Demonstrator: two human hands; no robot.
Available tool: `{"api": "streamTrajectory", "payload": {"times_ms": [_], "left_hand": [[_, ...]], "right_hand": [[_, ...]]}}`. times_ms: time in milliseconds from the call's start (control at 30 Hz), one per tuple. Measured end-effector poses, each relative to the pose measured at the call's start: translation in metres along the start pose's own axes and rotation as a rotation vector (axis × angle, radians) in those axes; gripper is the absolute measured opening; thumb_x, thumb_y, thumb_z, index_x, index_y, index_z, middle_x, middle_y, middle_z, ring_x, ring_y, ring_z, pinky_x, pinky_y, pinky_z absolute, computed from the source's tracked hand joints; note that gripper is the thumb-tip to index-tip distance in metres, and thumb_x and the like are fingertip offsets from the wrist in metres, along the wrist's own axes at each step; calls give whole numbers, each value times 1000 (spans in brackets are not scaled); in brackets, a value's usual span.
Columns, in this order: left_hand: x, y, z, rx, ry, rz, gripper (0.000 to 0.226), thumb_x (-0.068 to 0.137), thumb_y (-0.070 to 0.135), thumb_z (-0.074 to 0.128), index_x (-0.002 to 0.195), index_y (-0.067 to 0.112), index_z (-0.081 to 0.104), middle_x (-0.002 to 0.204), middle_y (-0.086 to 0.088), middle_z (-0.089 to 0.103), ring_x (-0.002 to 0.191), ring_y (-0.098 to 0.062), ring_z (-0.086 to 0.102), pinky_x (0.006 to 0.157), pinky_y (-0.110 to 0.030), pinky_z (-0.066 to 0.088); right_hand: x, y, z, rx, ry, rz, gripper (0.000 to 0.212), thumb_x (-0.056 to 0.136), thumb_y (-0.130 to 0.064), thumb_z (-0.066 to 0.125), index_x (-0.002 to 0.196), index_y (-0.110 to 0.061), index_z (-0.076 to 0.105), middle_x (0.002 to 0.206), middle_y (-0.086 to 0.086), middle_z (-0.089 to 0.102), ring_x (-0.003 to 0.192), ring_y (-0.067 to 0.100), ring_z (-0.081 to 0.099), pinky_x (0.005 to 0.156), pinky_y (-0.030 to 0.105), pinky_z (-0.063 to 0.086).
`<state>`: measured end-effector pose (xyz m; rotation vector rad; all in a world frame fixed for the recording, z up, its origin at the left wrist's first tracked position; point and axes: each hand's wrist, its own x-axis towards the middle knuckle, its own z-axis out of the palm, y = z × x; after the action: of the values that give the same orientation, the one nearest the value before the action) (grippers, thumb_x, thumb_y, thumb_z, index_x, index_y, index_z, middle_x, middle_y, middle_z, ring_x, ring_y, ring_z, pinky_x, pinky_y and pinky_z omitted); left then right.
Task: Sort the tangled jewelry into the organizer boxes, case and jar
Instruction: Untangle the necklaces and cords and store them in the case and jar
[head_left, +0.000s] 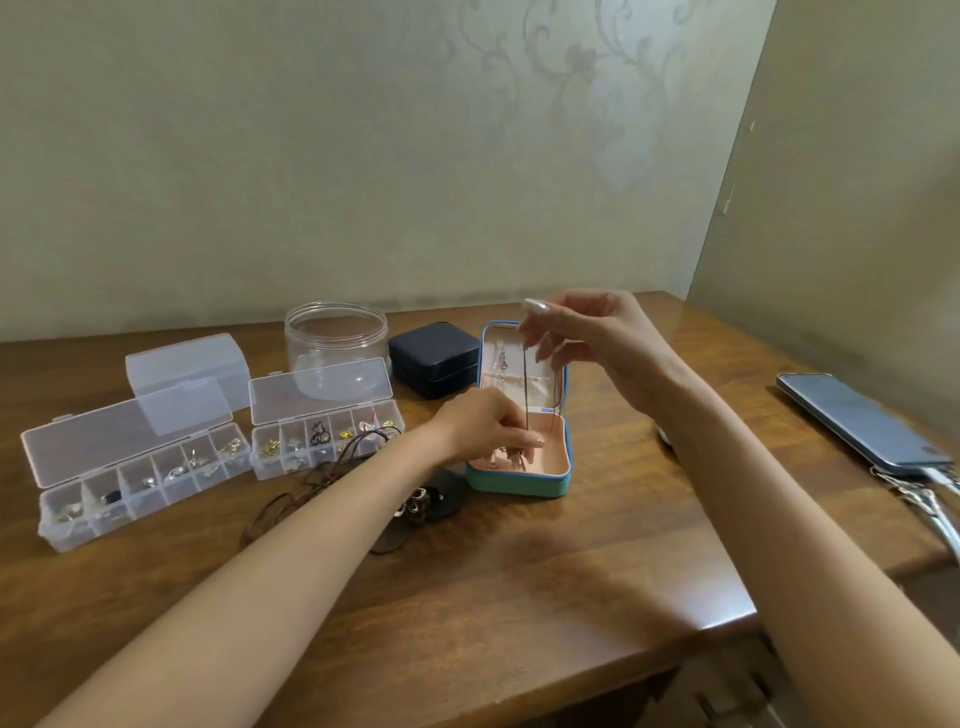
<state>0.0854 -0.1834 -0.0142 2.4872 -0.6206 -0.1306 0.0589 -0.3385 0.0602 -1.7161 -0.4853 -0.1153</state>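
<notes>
Head view: teal jewelry case (519, 486) lies open on the desk (571, 571), pink tray toward the person, lid standing upright behind it. Right hand (597, 332), raised above the lid, pinches the upper end of a thin chain (525, 384) between thumb and fingertips. Left hand (483, 423), down at the tray's left edge, pinches the lower part of the same chain, which runs taut and near vertical between them.

Step in hand, as judged: laying the chain into the case. Best done with the chain held stretched so it cannot loop on itself, lower end set down first, upper end then lowered slowly, clear of the small pendants lying in the tray.

Left of the case: a tangled brown cord (311, 478) and two open organizer boxes (140, 483) with small pieces; behind these, a clear jar (335, 348).

Hard to make out: the chain's clasp, what hangs in the lid pocket, the dark items under the left forearm. Right of the case, a phone (857, 421); its strap runs out of frame.
</notes>
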Motion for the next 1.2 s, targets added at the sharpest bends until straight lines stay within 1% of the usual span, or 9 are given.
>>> {"api": "streamTrajectory", "payload": {"times_ms": [133,267,433,500,567,667,767,1000,1200], "left_hand": [[3,6,3,30,-14,-16,11,82,25,72,87,16,73,79,5,67,59,0,55,68,-24,49],[5,12,9,-211,-5,-39,3,81,4,71,82,4,68,69,-4,67,57,-11,65,56,-20,55],[-2,10,0,-296,-40,-52,37,76,3,75,109,5,56,94,-7,65,61,-13,63,50,-16,47],[-3,10,-7,-373,26,-37,57,75,6,77,123,15,48,104,1,60,62,-6,63,53,-19,49],[-3,13,-12,-501,99,25,60,77,6,75,127,17,45,109,-1,61,65,-5,65,59,-24,53],[-3,17,-13,-673,194,22,32,86,1,63,117,5,53,92,-13,69,68,-17,69,66,-27,58],[-4,13,-3,-665,194,-20,10,93,6,54,94,1,63,74,-13,68,59,-16,68,61,-24,57],[-7,-2,14,-662,159,-70,19,94,6,53,79,2,64,69,-17,68,55,-20,68,55,-24,56],[-10,-1,18,-572,141,-52,18,93,3,53,86,-10,64,65,-14,65,49,-12,64,54,-21,56]], "right_hand": [[0,9,0,-49,16,18,23,87,-26,66,81,-6,72,72,4,69,65,12,59,61,22,49],[2,19,-3,-93,27,48,23,88,-27,65,81,-7,72,70,1,70,64,9,60,62,19,49],[2,26,-9,-158,49,73,24,87,-27,68,84,-3,74,69,3,68,58,8,56,63,19,49],[2,27,-10,-187,26,93,25,88,-26,66,87,-1,73,66,8,62,55,8,53,58,18,47],[4,27,-9,-229,-24,131,24,90,-22,63,90,0,72,63,9,57,53,9,51,54,19,44],[7,26,-5,-320,-77,178,16,90,-19,65,82,-8,73,56,5,54,49,9,48,50,19,41],[9,22,-7,-350,-49,200,22,86,-24,70,69,-10,72,52,5,50,45,10,45,47,19,40],[12,6,-17,-58,27,180,23,86,-29,67,80,-8,70,49,-4,51,43,9,47,51,20,42],[17,1,-18,-34,129,86,21,87,-28,67,81,-8,70,51,-3,50,44,8,43,46,18,38]]}}
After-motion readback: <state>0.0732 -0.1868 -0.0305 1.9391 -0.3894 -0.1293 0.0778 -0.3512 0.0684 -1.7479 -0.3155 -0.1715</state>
